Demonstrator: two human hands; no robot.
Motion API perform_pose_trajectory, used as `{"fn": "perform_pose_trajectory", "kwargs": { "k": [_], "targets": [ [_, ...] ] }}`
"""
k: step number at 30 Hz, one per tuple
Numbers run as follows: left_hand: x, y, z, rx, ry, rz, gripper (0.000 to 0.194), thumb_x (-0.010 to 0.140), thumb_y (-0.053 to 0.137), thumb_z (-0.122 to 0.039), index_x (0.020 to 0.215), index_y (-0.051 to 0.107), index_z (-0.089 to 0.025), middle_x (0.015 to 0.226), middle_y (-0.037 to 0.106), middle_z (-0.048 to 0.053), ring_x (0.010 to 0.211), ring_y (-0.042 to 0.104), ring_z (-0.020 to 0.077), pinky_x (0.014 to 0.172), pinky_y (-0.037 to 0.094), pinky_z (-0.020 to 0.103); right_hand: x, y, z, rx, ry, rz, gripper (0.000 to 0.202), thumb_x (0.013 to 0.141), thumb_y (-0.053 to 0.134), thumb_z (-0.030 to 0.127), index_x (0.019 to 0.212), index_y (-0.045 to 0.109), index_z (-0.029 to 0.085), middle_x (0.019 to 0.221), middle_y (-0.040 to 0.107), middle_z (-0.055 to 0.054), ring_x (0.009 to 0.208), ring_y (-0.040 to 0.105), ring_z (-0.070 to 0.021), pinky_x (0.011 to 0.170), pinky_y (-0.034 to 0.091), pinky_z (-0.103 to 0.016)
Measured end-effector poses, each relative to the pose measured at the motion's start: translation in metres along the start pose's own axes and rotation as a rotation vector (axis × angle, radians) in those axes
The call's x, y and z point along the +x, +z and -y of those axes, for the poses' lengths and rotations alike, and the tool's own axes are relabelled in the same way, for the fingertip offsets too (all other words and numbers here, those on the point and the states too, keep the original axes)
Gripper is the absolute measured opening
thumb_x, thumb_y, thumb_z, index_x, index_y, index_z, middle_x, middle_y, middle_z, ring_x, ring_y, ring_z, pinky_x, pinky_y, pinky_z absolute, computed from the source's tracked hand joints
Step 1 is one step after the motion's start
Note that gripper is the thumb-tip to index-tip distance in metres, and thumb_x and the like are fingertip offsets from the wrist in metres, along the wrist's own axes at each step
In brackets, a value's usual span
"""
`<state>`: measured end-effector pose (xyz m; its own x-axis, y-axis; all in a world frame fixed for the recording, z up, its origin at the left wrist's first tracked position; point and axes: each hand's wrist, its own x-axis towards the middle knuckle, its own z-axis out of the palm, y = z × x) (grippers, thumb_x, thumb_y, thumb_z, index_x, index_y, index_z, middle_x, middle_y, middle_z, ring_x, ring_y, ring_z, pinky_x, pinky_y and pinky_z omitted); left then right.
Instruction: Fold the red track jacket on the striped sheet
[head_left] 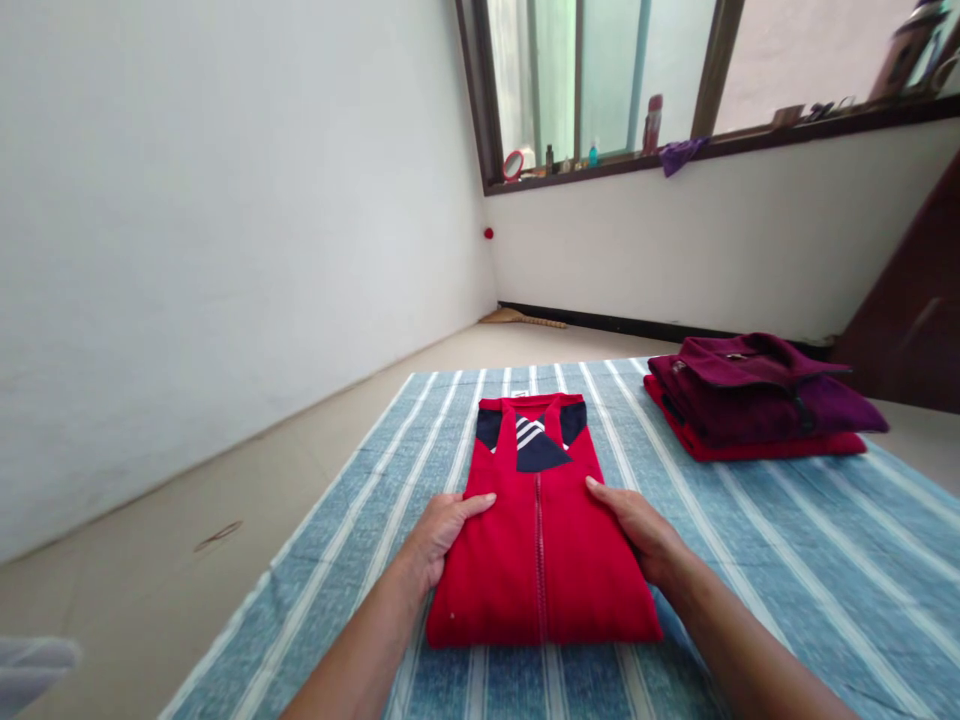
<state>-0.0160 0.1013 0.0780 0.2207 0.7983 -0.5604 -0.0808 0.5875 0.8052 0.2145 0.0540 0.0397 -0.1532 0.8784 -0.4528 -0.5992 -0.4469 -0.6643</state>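
Observation:
A red zip-up jacket with navy shoulder panels and white stripes lies folded into a neat rectangle, its collar end away from me. It rests on a blue-and-white striped cloth. My left hand grips the jacket's left edge, thumb on top and fingers tucked underneath out of sight. On the opposite edge, my right hand holds it the same way, with its fingers hidden below. The front zipper runs down the middle between both hands.
To the right sits a stack of folded clothes, purple over red. A windowsill at the back carries a red-rimmed mirror, a red bottle and small items. A broom lies on the floor by the corner.

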Motion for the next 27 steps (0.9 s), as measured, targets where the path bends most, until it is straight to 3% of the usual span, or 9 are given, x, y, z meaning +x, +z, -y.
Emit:
{"fn": "perform_pose_trajectory", "kwargs": {
  "k": [4, 7, 15, 21, 27],
  "targets": [
    [0.001, -0.003, -0.002, -0.028, 0.012, 0.047, 0.027, 0.068, 0.074, -0.032, 0.086, 0.069, -0.012, 0.082, 0.074, 0.013, 0.071, 0.071, 0.0287, 0.073, 0.057, 0.041, -0.001, 0.0, 0.0, -0.057, -0.024, -0.026, 0.023, 0.081, 0.064, 0.033, 0.085, 0.067, 0.011, 0.08, 0.072, -0.012, 0.07, 0.069, -0.0228, 0.07, 0.054, -0.033],
    [0.004, -0.002, -0.005, -0.042, 0.047, 0.062, 0.026, 0.07, 0.072, -0.032, 0.088, 0.07, -0.013, 0.084, 0.075, 0.012, 0.07, 0.07, 0.0283, 0.071, 0.057, 0.041, -0.001, 0.0, 0.002, -0.115, -0.06, -0.07, 0.022, 0.08, 0.065, 0.034, 0.081, 0.067, 0.012, 0.074, 0.072, -0.01, 0.065, 0.068, -0.0218, 0.061, 0.053, -0.031],
    [0.023, -0.01, 0.001, 0.165, 0.118, -0.074, 0.023, 0.068, 0.072, -0.035, 0.074, 0.071, -0.013, 0.071, 0.074, 0.011, 0.066, 0.07, 0.0278, 0.066, 0.055, 0.037, 0.006, -0.003, 0.0, -0.195, -0.053, -0.148, 0.021, 0.081, 0.062, 0.034, 0.075, 0.066, 0.014, 0.065, 0.069, -0.008, 0.059, 0.065, -0.0202, 0.056, 0.051, -0.03],
    [0.017, -0.012, -0.002, 0.133, 0.123, 0.005, 0.023, 0.067, 0.072, -0.036, 0.074, 0.071, -0.014, 0.073, 0.074, 0.01, 0.07, 0.07, 0.0279, 0.069, 0.054, 0.036, 0.008, -0.009, -0.002, -0.254, -0.071, -0.099, 0.031, 0.077, 0.066, 0.044, 0.075, 0.066, 0.014, 0.067, 0.069, -0.007, 0.062, 0.065, -0.02, 0.057, 0.049, -0.029],
    [0.015, -0.015, -0.003, 0.144, 0.113, 0.053, 0.029, 0.067, 0.072, -0.04, 0.079, 0.072, -0.013, 0.078, 0.074, 0.011, 0.075, 0.07, 0.0288, 0.074, 0.054, 0.037, 0.005, -0.008, 0.0, -0.324, -0.065, -0.117, 0.037, 0.074, 0.067, 0.05, 0.064, 0.063, 0.015, 0.059, 0.066, -0.004, 0.055, 0.062, -0.0184, 0.051, 0.045, -0.026]
  ]
}}
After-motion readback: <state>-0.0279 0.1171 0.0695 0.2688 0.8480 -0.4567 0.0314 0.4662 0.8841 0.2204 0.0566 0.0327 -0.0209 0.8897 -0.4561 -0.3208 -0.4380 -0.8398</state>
